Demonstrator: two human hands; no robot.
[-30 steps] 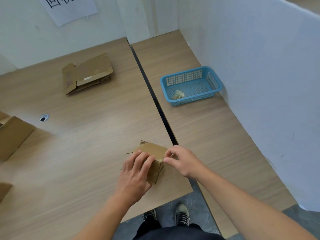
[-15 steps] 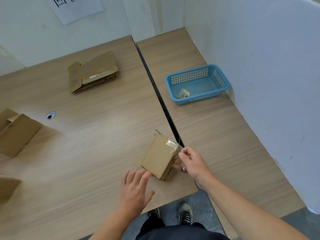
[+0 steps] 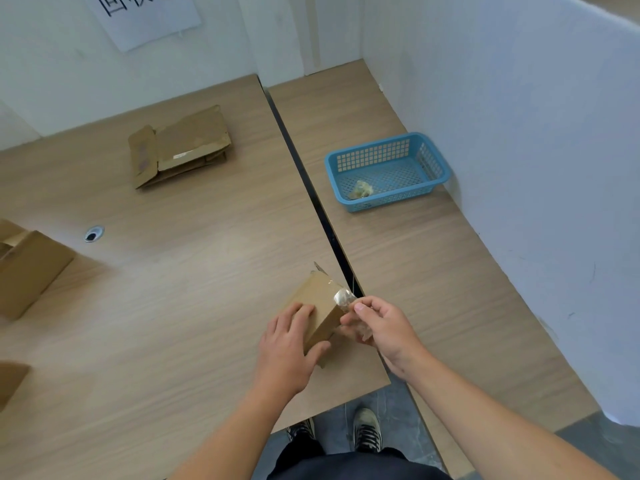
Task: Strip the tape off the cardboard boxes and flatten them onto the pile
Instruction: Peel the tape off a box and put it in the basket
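cardboard box (image 3: 313, 308) sat pinned under the left hand (image 3: 289, 344), its tape (image 3: 343, 297) half peeled and pinched by the right hand (image 3: 379, 327); flattened pile (image 3: 180, 145) lay far ahead, more boxes (image 3: 29, 268) waited left

Two wood-grain tables (image 3: 180, 258) meet before you; white walls (image 3: 519, 133) at twelve and three o'clock, grey floor (image 3: 391, 407) below.

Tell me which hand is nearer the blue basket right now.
Right. The right hand, pinching tape at the box's corner, sits below the blue basket; the left hand rests on the box, farther left.
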